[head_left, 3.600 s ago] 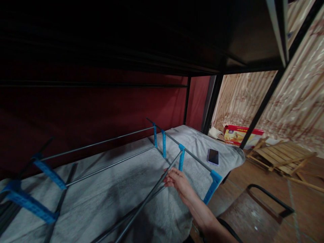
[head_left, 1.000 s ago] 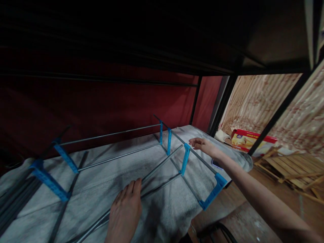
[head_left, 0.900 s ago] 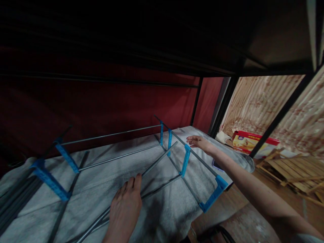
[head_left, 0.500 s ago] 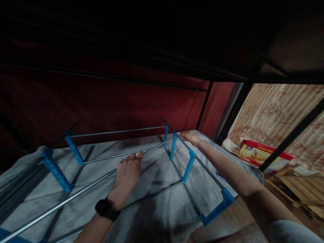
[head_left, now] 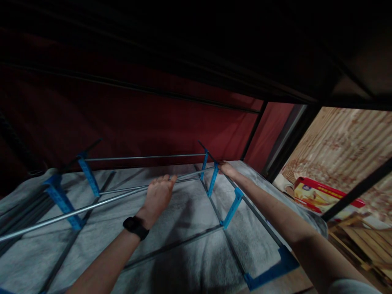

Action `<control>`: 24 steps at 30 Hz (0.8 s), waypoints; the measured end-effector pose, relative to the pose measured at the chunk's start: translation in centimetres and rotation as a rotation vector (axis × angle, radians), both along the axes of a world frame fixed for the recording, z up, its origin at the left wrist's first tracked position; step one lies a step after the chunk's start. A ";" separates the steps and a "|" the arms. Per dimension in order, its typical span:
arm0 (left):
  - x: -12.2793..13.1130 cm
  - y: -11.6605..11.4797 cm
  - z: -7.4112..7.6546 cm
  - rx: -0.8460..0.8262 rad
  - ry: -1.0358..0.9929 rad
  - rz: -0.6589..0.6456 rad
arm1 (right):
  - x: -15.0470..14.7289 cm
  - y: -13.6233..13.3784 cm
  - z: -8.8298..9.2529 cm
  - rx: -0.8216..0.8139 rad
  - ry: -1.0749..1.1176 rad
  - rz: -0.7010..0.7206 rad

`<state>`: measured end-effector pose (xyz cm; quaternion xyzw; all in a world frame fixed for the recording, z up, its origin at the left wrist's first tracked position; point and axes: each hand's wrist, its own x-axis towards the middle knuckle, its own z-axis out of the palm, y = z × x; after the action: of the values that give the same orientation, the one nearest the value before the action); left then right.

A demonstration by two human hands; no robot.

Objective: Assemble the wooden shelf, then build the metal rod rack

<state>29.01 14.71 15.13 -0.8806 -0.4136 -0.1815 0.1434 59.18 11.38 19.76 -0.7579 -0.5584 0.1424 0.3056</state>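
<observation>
A rack frame of thin metal rods and blue plastic connectors [head_left: 232,206] lies on a grey blanket [head_left: 190,261]. My left hand [head_left: 157,195], with a black watch [head_left: 135,227] on the wrist, is closed over a long loose metal rod [head_left: 70,212]. It holds the rod slanted above the blanket, tip pointing at the far blue connector [head_left: 213,179]. My right hand [head_left: 226,167] reaches far forward and grips the rack's side rail right beside that connector. The rod's tip and the connector are very close; I cannot tell whether they touch.
A dark red curtain [head_left: 128,122] closes the back, and a black bunk underside hangs low overhead. More dark rods [head_left: 18,216] lie at the left. A red and yellow box [head_left: 324,195] and wooden slats [head_left: 358,243] sit on the floor at the right, behind a black post [head_left: 357,191].
My left hand came in, took the loose rod and pushed it forward toward the far connector. My right hand slid along the side rail to the far end. The view leaned in.
</observation>
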 end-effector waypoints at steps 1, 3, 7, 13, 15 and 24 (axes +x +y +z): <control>0.0 0.1 0.0 0.001 -0.002 0.000 | 0.0 0.0 0.0 0.000 0.017 0.013; -0.1 0.2 0.0 0.001 -0.009 -0.007 | 0.0 0.0 0.1 0.002 0.062 0.037; -0.3 0.3 -0.1 -0.006 -0.026 -0.036 | 0.1 0.0 -0.1 0.013 0.113 0.065; -0.2 0.9 -0.3 -0.017 -0.042 -0.034 | 0.7 0.6 -0.8 -0.001 0.110 0.051; -0.1 1.3 -0.3 -0.012 -0.032 -0.044 | 1.1 0.9 -1.0 0.000 0.098 0.058; 0.0 1.1 0.9 0.016 0.010 -0.069 | 2.7 2.0 -2.2 0.007 0.002 0.070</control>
<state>29.02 15.84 16.02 -0.8940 -0.3808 -0.1854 0.1462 61.84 13.42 17.54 -0.7366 -0.5849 0.1520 0.3037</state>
